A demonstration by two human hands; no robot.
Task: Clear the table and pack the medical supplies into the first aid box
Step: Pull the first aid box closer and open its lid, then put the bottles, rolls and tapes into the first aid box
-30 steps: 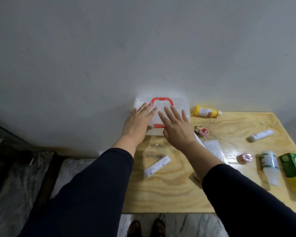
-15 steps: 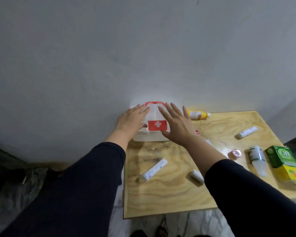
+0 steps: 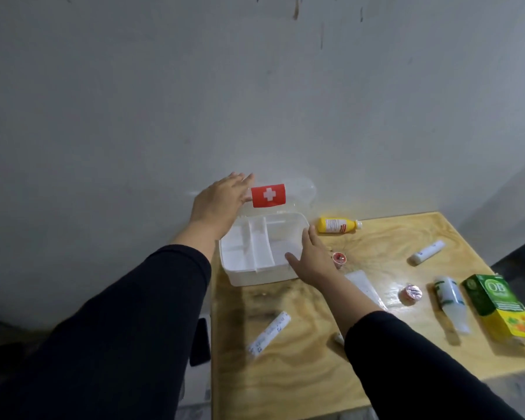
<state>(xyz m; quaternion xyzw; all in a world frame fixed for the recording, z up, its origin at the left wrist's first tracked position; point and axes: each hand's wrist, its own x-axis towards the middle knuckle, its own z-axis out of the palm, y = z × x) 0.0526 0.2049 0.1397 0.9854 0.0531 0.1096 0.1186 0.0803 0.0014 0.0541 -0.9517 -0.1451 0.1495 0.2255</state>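
White plastic first aid box [image 3: 262,253] is sitting open between both hands. Left hand [image 3: 220,201], fingers spread, is pushing its clear lid [image 3: 297,189] back; right hand [image 3: 311,259], fingers apart, is steadying the front corner. Letting go could make the lid fall shut.

The first aid box [image 3: 262,253] stands open on the bench [image 3: 300,359]. The left hand [image 3: 222,201] holds up its lid [image 3: 285,194] at 12 o'clock; the right hand [image 3: 312,262] rests flat-fingered on its 3 o'clock wall.

You have one open first aid box [image 3: 262,253] by your fingers, one yellow bottle [image 3: 337,225], two little tape rolls [image 3: 339,258], three white tubes [image 3: 269,334], one white bottle [image 3: 450,302] and one green carton [image 3: 503,307].
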